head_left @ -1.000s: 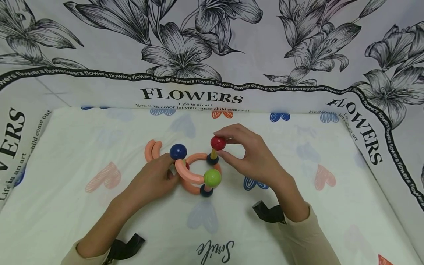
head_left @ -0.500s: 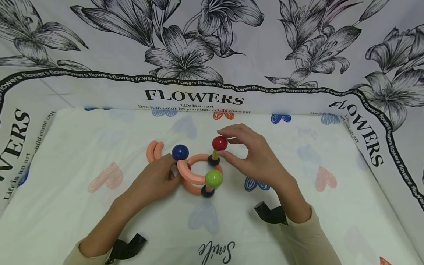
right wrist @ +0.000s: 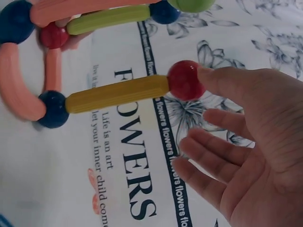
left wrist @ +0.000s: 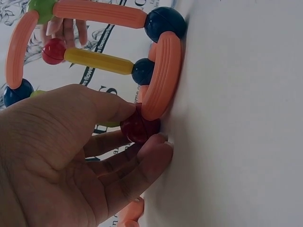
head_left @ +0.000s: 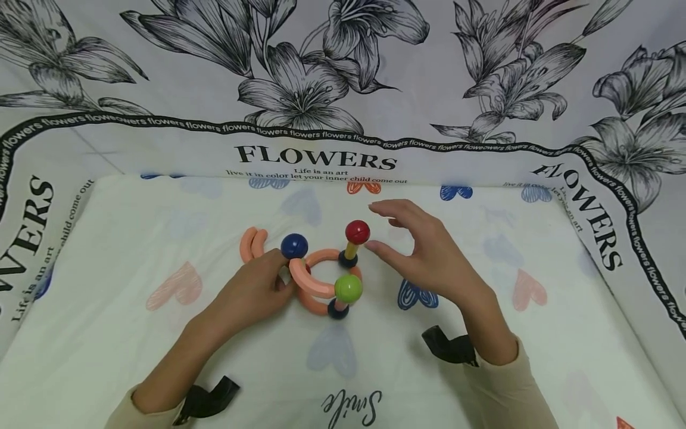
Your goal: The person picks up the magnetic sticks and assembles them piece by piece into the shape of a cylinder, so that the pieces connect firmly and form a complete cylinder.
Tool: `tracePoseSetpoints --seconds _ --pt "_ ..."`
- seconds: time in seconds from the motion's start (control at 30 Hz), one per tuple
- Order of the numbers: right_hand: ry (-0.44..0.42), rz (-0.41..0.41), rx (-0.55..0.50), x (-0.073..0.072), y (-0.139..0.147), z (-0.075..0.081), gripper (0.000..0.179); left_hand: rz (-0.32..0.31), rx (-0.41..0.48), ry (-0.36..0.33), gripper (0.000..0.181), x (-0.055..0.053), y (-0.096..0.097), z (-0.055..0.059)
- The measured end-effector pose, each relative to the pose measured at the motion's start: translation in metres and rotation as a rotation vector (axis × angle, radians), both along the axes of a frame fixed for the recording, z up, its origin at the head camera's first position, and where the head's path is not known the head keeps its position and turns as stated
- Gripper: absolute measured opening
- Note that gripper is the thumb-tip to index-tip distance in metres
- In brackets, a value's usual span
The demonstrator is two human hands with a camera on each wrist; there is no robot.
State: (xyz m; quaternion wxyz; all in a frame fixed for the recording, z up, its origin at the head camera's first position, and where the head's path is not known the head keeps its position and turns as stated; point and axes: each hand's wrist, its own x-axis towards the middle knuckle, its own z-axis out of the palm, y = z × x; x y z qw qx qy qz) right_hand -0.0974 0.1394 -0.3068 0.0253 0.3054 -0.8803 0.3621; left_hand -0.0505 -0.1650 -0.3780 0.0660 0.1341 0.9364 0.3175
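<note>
A ball-and-rod construction toy stands on the white cloth, its base a ring of curved orange rods [left wrist: 163, 75] joined by balls. My left hand [head_left: 249, 286] pinches a red base ball [left wrist: 140, 125] between thumb and fingers. Above that hand sits a blue ball [head_left: 294, 245] on a green rod [right wrist: 111, 20]. A curved orange upper rod [head_left: 311, 281] runs from it to a green ball [head_left: 348, 289]. Upright at the far side is a yellow rod [right wrist: 118, 93] topped by a red ball [head_left: 357, 232]. My right hand [head_left: 429, 256] is spread beside this ball; thumb contact is unclear.
Two loose curved orange rods [head_left: 252, 244] lie left of the toy, beyond my left hand. White cloth [head_left: 257, 381] printed with hearts covers the surface. Flower-printed fabric [head_left: 316, 158] borders the far side. A black strap piece [head_left: 449, 345] sticks out at my right wrist.
My right fingers have let go of the red top ball, spread apart and drawn back to the right. The left hand keeps its hold. The toy stays standing.
</note>
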Motion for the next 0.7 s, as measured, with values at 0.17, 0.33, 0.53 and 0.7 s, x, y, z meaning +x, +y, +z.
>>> tracePoseSetpoints --seconds 0.17,0.33,0.53,0.7 --pt "-0.021 -0.043 0.032 0.014 0.01 -0.004 0.053 -0.009 -0.002 0.015 0.013 0.002 0.002 0.002" --pt "-0.024 -0.087 0.038 0.031 0.014 -0.014 0.049 0.009 0.009 0.016 0.013 0.002 0.001 0.005" --pt "-0.082 -0.025 0.047 0.051 0.009 -0.038 0.038 0.004 0.04 0.033 0.014 -0.001 0.001 0.001" --pt "-0.089 0.032 0.074 0.062 -0.013 -0.058 0.034 -0.014 0.06 0.055 0.014 -0.002 0.001 -0.002"
